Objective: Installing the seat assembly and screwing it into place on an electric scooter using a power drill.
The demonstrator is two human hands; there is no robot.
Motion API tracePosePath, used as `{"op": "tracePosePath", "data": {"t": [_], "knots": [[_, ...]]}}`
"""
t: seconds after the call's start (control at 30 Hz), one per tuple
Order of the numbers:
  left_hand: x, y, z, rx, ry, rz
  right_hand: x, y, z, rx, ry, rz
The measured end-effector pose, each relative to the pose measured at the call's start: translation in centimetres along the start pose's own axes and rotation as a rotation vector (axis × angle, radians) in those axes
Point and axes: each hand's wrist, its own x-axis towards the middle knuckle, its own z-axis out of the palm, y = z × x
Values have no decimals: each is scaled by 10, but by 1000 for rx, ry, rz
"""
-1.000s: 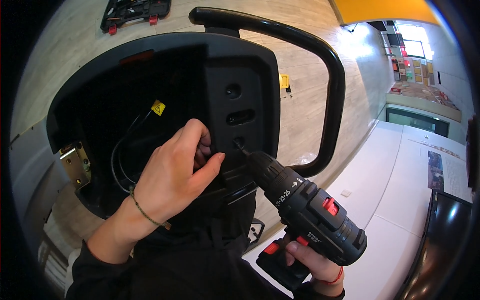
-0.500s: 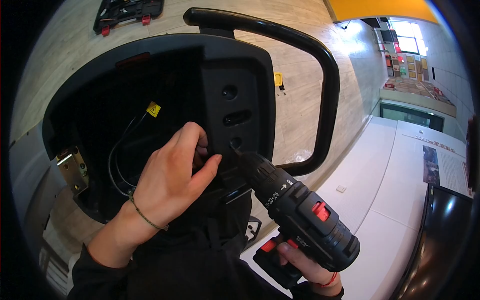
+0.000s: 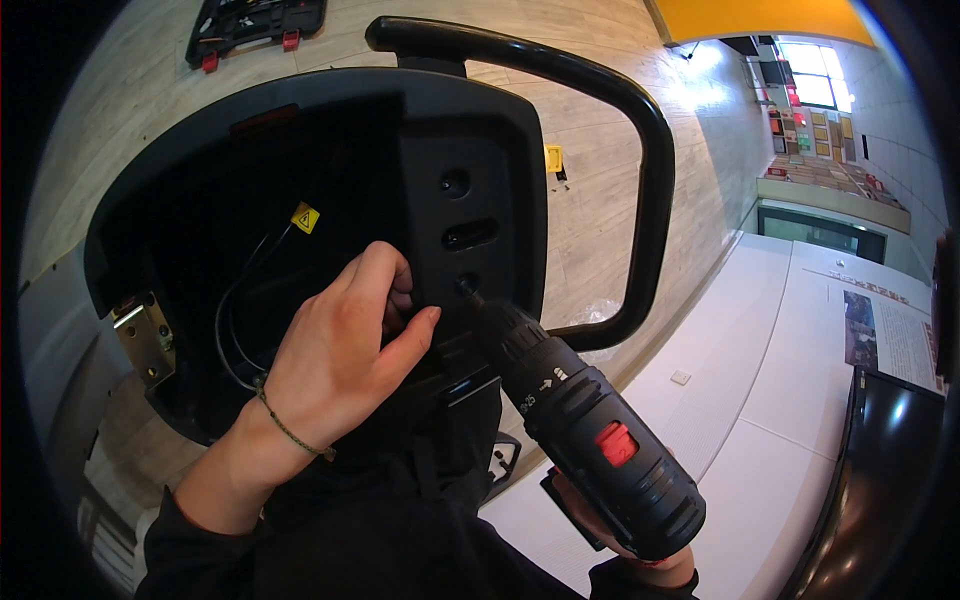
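So the nearest thing is a chunky black cordless drill with a red switch on top (image 3: 610, 450), tilted so its nose points up and to the left. The right hand (image 3: 588, 508) is wrapped around its grip, mostly hidden behind the drill's body, so I can't make out the trigger finger. Over on the other side, the left hand (image 3: 345, 325) has its fingers curled and the thumb sticking out, with a thin green braided bracelet (image 3: 290, 430) on the wrist; can't tell if anything's pinched in there. Both are over a big rounded black plastic shell (image 3: 530, 200). The drill's tip is right at the lowest round recess (image 3: 467, 285) in the shell's raised panel, but it's too dark to say whether the bit is seated. Above that recess there's an oblong slot (image 3: 470, 235) and another round recess (image 3: 455, 184). Inside the shell, a yellow warning tag (image 3: 305, 218) sits by a thin grey cable (image 3: 221, 325), and a brassy metal bracket (image 3: 145, 335) is on the left edge. A glossy black tubular bar (image 3: 655, 200) loops off to the right. Further out, an open black tool case with red latches (image 3: 250, 28) lies on the pale wood-look floor (image 3: 600, 110), and way back there's a bright window (image 3: 815, 75).
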Motion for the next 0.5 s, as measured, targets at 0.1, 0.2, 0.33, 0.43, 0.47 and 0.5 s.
{"op": "tracePosePath", "data": {"t": [0.1,0.2,0.33,0.43,0.47,0.5], "knots": [[0,0,0,2,3,1,5,-8,-8,-189,-25,-46],[0,-1,0,5,10,9,11,-14,-12,-179,5,-40],[1,-2,1,12,15,22,16,-16,-17,-108,19,-10],[1,-3,1,38,14,28,20,-12,-25,-139,-39,-30],[1,-4,1,36,15,27,22,-11,-29,-171,-74,-30],[1,-4,2,39,18,30,24,-9,-32,-123,-88,8]]}}
